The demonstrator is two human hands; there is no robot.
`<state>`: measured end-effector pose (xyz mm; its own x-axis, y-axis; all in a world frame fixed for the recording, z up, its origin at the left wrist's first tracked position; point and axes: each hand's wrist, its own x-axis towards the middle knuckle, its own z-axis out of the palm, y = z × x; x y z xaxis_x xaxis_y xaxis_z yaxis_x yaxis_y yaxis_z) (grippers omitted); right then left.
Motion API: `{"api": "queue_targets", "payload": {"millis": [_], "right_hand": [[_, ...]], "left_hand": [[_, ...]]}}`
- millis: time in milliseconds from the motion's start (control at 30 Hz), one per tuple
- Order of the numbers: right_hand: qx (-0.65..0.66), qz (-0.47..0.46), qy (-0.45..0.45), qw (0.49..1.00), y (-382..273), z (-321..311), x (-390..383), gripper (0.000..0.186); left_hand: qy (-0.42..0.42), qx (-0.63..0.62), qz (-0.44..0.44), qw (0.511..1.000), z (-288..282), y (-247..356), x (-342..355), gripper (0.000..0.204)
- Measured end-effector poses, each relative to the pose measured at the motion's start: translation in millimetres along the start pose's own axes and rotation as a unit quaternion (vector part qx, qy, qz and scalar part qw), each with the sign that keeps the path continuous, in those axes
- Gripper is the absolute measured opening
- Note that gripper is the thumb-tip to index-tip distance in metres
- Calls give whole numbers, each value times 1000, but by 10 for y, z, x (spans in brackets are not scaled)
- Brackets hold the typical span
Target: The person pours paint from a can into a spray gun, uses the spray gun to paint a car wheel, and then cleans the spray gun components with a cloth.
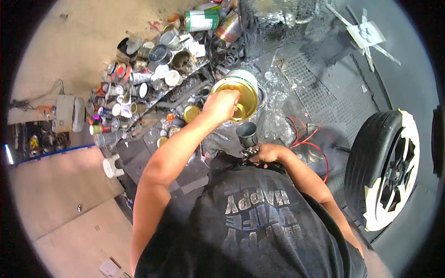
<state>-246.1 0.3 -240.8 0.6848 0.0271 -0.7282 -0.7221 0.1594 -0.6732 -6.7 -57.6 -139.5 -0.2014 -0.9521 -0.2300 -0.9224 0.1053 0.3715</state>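
Left hand (223, 105): your arm reaches forward, fingers curled and clamped on the large round tin with a gold metal face and a white-green side (250, 96). The tin lies directly under and just beyond your knuckles, tilted, gold face toward you; the exact part gripped is hidden by your hand.

Right hand (270, 154): held close to the front of your black printed T-shirt (259, 208), fingers bent. The dark grey, open-topped cylindrical cup (247, 132) stands just ahead and to the left of these fingers, below the tin in view. A dark, mottled piece (250, 152) sits between cup and fingers; whether your grip is clamped on it cannot be told.

Surroundings: a small round gold tin (191, 114) lies near your left wrist, on its left. Beyond and further left, a crowded cluster of used cups, tins and bottles (160, 69). A thin red hose (320, 150) curves over the grey floor to the right of your right hand. Further right, well apart, a black tyre (371, 153) stands upright, its wheel partly covered by pale masking paper (382, 211).
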Motion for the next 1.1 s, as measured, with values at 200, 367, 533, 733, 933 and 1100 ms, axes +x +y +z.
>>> {"api": "queue_targets", "payload": {"millis": [200,367,533,733,933,1100], "right_hand": [[232,-77,-1,970,-310,19,-413,24],[284,-140,-5,948,-459,114,-573,22],[289,-178,-27,940,-481,194,-531,21],[282,-176,-37,942,-448,327,-483,22],[262,-178,-50,947,-458,346,-383,26],[267,-151,-80,948,-451,390,-169,27]], "left_hand": [[75,129,149,978,-90,452,46,6],[135,149,239,950,-178,526,-61,8],[142,185,284,930,-347,570,-246,9],[147,194,299,923,-340,502,-396,10],[125,211,276,929,-282,392,-433,8],[113,209,252,938,-155,206,-566,3]]}}
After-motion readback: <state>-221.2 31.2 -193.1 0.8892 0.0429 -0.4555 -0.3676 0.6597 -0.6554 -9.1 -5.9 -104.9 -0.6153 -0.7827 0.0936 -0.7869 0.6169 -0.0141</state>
